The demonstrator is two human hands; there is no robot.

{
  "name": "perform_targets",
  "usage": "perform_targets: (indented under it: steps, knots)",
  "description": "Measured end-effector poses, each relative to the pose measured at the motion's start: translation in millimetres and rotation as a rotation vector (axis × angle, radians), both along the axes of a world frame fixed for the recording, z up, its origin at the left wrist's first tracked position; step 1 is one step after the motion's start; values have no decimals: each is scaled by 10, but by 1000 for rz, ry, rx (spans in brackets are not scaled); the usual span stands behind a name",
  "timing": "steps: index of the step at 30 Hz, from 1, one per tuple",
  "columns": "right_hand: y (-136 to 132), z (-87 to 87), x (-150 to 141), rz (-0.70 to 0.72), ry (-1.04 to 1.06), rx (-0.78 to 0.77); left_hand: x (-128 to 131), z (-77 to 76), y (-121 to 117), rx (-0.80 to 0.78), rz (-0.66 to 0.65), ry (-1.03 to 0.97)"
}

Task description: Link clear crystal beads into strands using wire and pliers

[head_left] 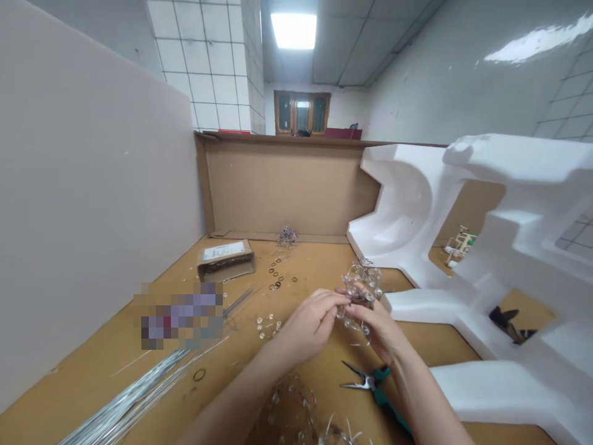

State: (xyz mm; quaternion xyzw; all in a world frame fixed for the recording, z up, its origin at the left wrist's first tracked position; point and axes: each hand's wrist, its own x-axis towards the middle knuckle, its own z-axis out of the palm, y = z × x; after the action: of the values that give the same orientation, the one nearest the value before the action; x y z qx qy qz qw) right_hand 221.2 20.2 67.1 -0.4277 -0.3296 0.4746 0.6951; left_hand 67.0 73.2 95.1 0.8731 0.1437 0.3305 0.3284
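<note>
A looped wire piece strung with clear beads (365,275) rises above my right hand (375,318), whose fingers are closed around its lower part. From the left, my left hand (315,315) meets it, thumb and forefinger pinched at the same wirework; the exact spot between the fingertips is too small to make out. Under my right wrist lie pliers with green handles (370,383), jaws apart. More beaded wire loops (291,402) lie near the front edge, partly covered by my left forearm. Loose clear beads (266,324) are scattered left of my left hand.
White foam moulding (403,191) stands along the right side. A bundle of straight wires (134,395) lies front left, behind it a small open cardboard box (227,259). Dark rings (277,275) and a wire tangle (288,235) lie toward the cardboard wall (287,185). A pale panel (102,185) borders the left.
</note>
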Motion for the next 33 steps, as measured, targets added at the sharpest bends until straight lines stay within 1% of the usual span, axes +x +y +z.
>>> perform_targets:
  steps: [3,5,8,10,12,14,15,17,19,22,25,27,28,30,33]
  knots:
    - [-30,46,-28,24,-54,-21,2,6,7,-84,-61,0]
    - [-32,57,-25,50,-135,-28,-4,16,30,-135,-99,7]
    - [-19,51,-5,59,-246,-5,-20,42,55,-134,-144,-1]
    - [-11,46,1,51,-281,15,-39,64,57,-98,-108,-31]
    - [-5,43,-5,59,-302,22,-70,87,52,-95,-4,-56]
    - [5,32,-26,66,-341,30,-106,104,39,-141,79,-28]
    - [13,22,-42,66,-364,34,-121,107,30,-172,85,5]
    - [29,-4,-84,67,-406,38,-133,101,8,-227,34,75]
    - [32,-23,-133,83,-440,38,-113,78,-16,-265,-36,80]
    - [-6,-10,-203,145,-482,57,-44,29,-58,-338,-108,-25]
    - [-63,41,-248,223,-553,89,8,0,-103,-500,-179,-123]
    - [-83,66,-269,240,-636,126,16,5,-118,-600,-202,-157]
    - [-85,71,-281,229,-674,152,14,14,-117,-623,-193,-164]
    - [-77,68,-308,236,-712,182,7,37,-98,-602,-132,-146]
    - [-67,58,-352,314,-664,142,9,54,-47,-467,-19,-111]
